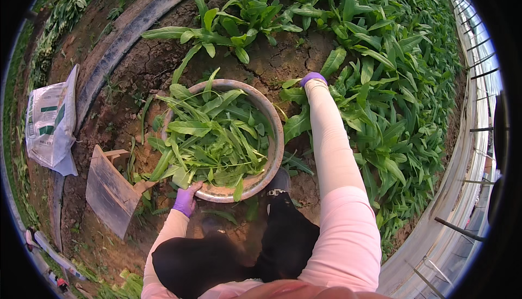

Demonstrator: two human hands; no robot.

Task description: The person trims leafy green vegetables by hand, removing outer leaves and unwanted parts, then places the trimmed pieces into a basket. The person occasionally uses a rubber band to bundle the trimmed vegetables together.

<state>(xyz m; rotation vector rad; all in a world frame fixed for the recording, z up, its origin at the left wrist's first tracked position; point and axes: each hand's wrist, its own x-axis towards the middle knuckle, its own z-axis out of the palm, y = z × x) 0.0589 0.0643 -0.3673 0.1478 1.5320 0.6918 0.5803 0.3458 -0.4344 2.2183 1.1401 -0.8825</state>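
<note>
A wide round basin [278, 136] with a soiled rim stands on the soil in front of me, heaped with loose long green leaves [212, 132]. My left hand [186, 202], in a purple glove, grips the basin's near left rim, close to a pale green leaf end. My right arm is stretched forward to the leafy plants. There my right hand [313, 79], also purple-gloved, is at the edge of the growing greens [375, 95], beside a light leaf. Its fingers are hidden behind the wrist, so its hold cannot be seen.
Left of the basin lies a low wooden stool [114, 191], tipped over. Beyond it are a printed white sack [53, 123] and a dark flat strip [122, 46] across the soil. Plastic sheeting [444, 185] with rods borders the right side. My shoe [279, 183] is by the basin.
</note>
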